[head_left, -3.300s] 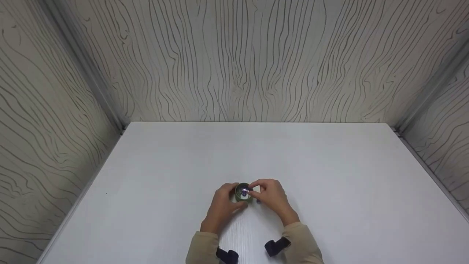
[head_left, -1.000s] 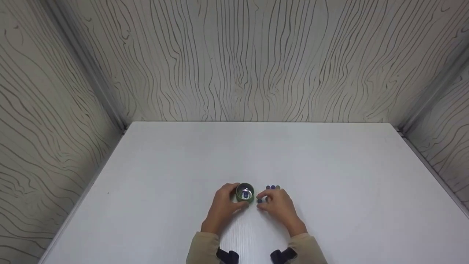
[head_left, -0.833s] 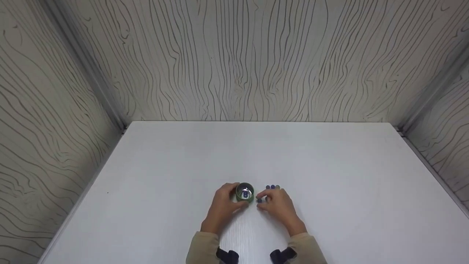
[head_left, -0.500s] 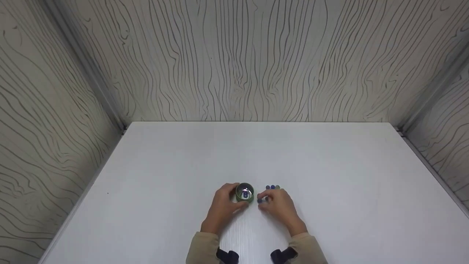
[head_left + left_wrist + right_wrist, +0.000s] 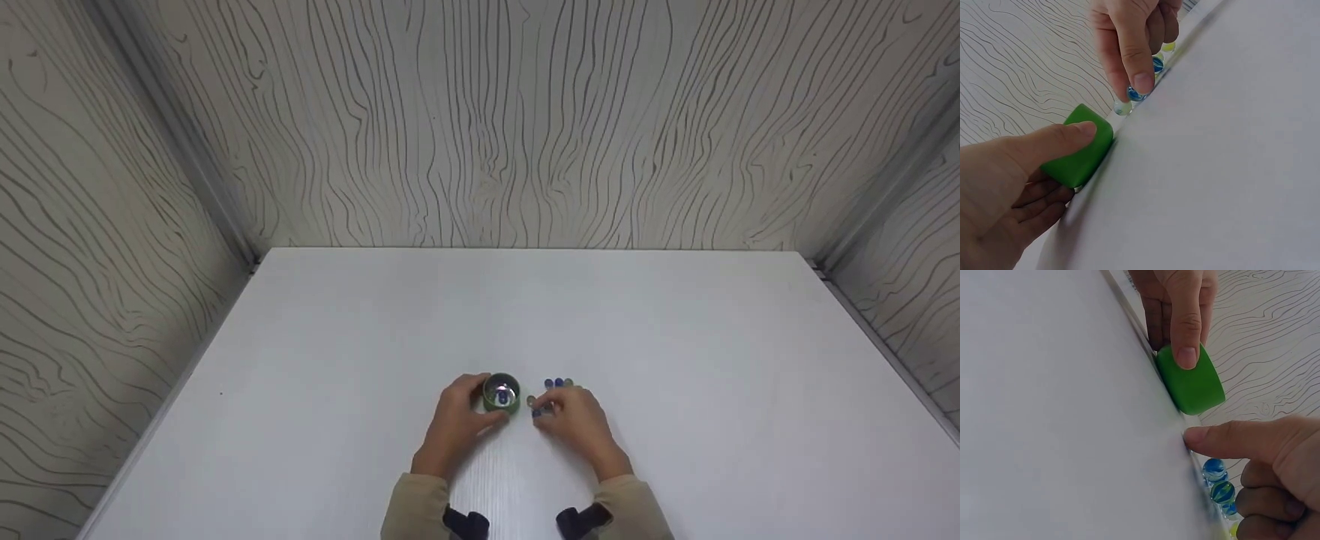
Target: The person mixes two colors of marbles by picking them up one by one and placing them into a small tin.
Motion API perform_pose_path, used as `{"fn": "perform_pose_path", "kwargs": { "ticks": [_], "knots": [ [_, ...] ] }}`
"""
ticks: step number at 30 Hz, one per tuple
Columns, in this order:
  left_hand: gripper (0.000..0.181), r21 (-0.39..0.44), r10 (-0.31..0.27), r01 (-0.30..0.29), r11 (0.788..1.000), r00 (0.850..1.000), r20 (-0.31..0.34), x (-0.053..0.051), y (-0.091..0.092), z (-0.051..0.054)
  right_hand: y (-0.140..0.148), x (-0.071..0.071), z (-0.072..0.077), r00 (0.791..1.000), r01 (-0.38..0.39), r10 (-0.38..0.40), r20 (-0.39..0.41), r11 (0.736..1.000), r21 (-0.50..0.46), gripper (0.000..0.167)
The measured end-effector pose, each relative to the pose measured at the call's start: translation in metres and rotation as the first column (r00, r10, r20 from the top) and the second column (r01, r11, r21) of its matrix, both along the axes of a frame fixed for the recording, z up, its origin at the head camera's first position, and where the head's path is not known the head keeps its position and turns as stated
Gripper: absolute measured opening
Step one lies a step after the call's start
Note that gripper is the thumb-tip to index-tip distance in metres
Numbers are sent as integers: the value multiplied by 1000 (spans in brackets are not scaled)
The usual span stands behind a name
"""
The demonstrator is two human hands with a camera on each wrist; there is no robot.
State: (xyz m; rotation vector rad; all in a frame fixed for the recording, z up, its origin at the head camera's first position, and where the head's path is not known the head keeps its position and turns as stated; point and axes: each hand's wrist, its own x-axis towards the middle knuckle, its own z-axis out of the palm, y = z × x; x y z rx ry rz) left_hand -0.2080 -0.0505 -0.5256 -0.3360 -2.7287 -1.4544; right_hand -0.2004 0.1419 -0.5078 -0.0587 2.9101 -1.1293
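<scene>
My left hand [image 5: 456, 416] grips a small green cup [image 5: 513, 409], its thumb on the near side and fingers round the far side. A dark blue marble [image 5: 503, 397] shows inside. Just right of the cup, my right hand [image 5: 581, 424] pinches a blue marble [image 5: 1136, 94] low at the table surface, between thumb and index finger. A pale greenish marble [image 5: 531, 400] lies between that hand and the cup. In the right wrist view, the thumb hides the pinched marble, and striped marbles [image 5: 1222, 492] sit beside the curled fingers.
Beyond my right hand, two blue marbles [image 5: 559, 382] and a greenish one [image 5: 569, 382] lie in a short row. The white table [image 5: 375, 315] meets wood-patterned panels [image 5: 480, 127] at the back and sides.
My right hand has left the space over the cup and come down at the marbles on the right. Lately it shifted slightly right, uncovering the greenish marble. The left hand keeps its grip.
</scene>
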Motion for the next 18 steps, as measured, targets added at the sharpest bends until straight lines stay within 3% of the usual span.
{"fn": "perform_pose_path", "kwargs": {
  "ticks": [18],
  "knots": [
    [55, -9, 3, -3, 1000, 1000, -3, 0, 1, 3, -1, 0, 1, 1000, 5, -4, 10, 1000, -9, 13]
  ]
}}
